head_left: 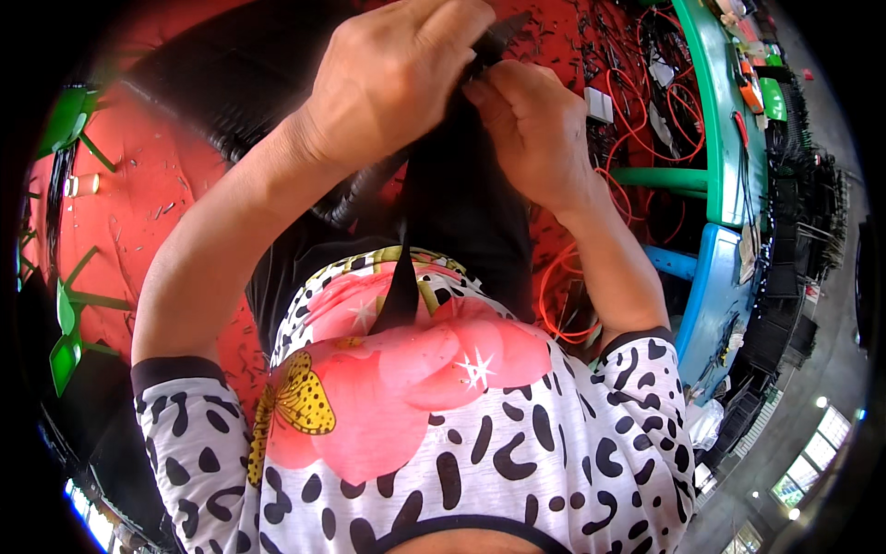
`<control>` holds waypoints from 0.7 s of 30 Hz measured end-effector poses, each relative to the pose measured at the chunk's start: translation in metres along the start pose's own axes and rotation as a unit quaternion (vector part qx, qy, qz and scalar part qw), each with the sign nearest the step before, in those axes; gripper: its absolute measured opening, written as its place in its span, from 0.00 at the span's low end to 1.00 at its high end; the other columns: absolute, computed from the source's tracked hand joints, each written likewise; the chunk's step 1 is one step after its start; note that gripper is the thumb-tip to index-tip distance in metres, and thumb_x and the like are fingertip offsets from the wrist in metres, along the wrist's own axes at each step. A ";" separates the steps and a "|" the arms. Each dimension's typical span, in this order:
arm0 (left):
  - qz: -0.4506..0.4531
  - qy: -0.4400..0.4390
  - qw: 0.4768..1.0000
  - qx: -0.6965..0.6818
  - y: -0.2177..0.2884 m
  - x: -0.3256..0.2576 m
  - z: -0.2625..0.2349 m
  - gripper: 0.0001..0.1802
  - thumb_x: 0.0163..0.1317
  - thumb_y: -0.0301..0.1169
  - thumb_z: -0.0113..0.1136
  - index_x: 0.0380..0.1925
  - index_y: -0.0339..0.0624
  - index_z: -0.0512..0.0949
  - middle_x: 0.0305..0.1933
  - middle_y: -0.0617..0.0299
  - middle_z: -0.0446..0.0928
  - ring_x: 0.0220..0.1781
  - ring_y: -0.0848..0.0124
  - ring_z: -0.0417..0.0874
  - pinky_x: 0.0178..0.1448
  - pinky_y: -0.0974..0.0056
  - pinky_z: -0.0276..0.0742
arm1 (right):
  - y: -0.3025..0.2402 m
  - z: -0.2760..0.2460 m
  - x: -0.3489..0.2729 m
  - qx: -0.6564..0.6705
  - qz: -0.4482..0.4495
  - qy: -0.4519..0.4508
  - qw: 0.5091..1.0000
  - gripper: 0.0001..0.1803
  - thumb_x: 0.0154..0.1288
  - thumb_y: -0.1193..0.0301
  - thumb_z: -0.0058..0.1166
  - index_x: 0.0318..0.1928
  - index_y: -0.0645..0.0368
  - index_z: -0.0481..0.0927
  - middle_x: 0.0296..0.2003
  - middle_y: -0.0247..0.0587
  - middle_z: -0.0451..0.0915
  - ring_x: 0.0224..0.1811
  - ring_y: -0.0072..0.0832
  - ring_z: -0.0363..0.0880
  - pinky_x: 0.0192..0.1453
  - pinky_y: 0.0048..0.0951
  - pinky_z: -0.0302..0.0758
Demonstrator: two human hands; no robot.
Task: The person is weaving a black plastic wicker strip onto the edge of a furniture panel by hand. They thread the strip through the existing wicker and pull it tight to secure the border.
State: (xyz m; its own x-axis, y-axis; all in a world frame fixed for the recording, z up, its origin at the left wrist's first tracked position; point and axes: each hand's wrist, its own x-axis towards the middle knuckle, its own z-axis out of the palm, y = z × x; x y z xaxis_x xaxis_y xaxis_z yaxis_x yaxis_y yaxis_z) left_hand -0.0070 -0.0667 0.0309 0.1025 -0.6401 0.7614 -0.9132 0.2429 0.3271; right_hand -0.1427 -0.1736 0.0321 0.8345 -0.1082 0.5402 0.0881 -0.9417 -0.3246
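Observation:
Close together at the top of the view, both my hands are closed on a dark flat strip [494, 43]. My left hand [397, 69] is bent over it with the fingers curled. From the other side, my right hand [531, 125] pinches it between thumb and fingers. The fingers hide much of the strip. Behind and left of my hands lies a large black woven piece [217, 69], its edge ribbed like wicker. A black pointed strip end [400, 294] rests against the front of my shirt.
Green bench [720, 111] and blue bench [715, 286] stand along the right, with tools and small items on them. Orange-red hose [637, 138] loops over the red floor [138, 212] among black scraps. Green chairs [69, 355] and a cup [83, 185] are at left.

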 end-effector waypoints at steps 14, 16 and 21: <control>-0.193 -0.040 0.979 0.056 -0.005 0.022 0.003 0.20 0.44 0.21 0.54 0.42 0.32 0.66 0.30 0.45 0.73 0.34 0.47 0.76 0.38 0.51 0.72 | 0.020 0.027 0.013 -0.023 -0.027 0.093 0.995 0.03 0.55 0.78 0.53 0.27 0.61 0.73 0.21 0.46 0.71 0.24 0.47 0.70 0.33 0.37 0.68; -0.206 -0.050 0.975 0.059 -0.003 0.026 0.005 0.20 0.44 0.21 0.54 0.41 0.32 0.66 0.31 0.44 0.73 0.34 0.45 0.76 0.39 0.51 0.72 | 0.024 0.026 0.011 -0.027 -0.020 0.089 0.995 0.04 0.55 0.78 0.53 0.26 0.61 0.72 0.21 0.46 0.70 0.24 0.46 0.70 0.33 0.37 0.68; -0.180 -0.042 0.979 0.091 -0.007 0.026 0.013 0.21 0.43 0.23 0.53 0.41 0.31 0.66 0.32 0.40 0.74 0.36 0.42 0.75 0.39 0.50 0.71 | 0.043 0.029 0.012 -0.026 -0.052 0.106 0.993 0.05 0.54 0.78 0.53 0.25 0.60 0.71 0.20 0.45 0.70 0.26 0.45 0.70 0.34 0.36 0.68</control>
State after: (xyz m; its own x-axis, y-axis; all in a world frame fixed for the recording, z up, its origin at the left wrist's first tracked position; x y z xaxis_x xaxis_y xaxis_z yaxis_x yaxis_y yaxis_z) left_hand -0.0032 -0.0946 0.0408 0.4046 -0.7194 0.5647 -0.8798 -0.1375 0.4551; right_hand -0.1135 -0.2056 0.0019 0.6894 -0.0688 0.7211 0.1344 -0.9660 -0.2207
